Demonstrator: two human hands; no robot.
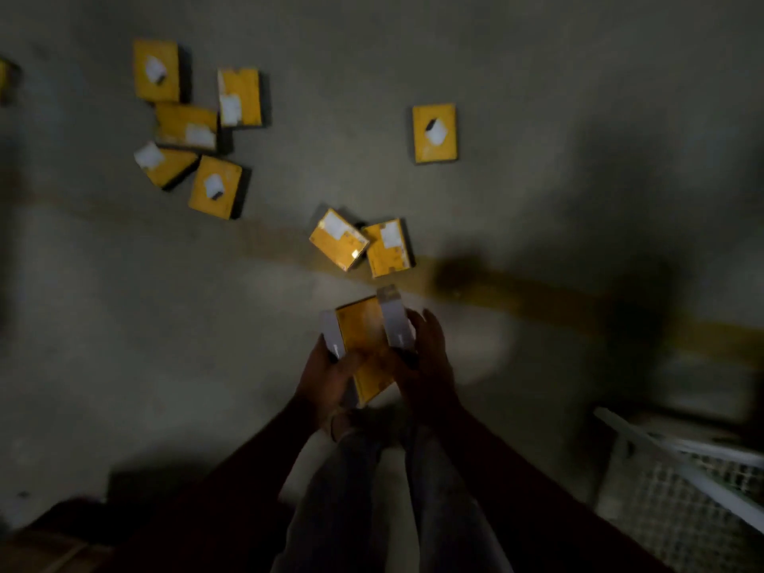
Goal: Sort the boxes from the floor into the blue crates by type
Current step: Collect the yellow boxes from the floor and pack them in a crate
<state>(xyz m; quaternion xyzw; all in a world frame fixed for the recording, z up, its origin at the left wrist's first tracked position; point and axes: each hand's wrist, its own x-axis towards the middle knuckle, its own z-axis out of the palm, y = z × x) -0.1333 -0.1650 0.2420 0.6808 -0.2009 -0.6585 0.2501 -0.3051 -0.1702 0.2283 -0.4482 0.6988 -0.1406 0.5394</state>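
From the head camera I see both arms stretched forward and down, dark sleeves meeting over my legs. My left hand (326, 376) and right hand (426, 357) clasp a small stack of boxes (364, 337) between them, fingers curled round the sides; the stack shows a yellow cardboard face flanked by pale grey-white ones, though blur hides how many boxes there are.

The floor (537, 97) is dull grey concrete, dimly lit, crossed by a worn yellow painted line (537, 295). A pair of yellow boxes (361, 246) lies touching just beyond my hands; a lone yellow box (434, 133) sits farther off, and a cluster of five (194, 126) lies towards the far left. All are flat rectangular cartons with white labels. A white wire-mesh rack (682, 485) fills the near right corner.
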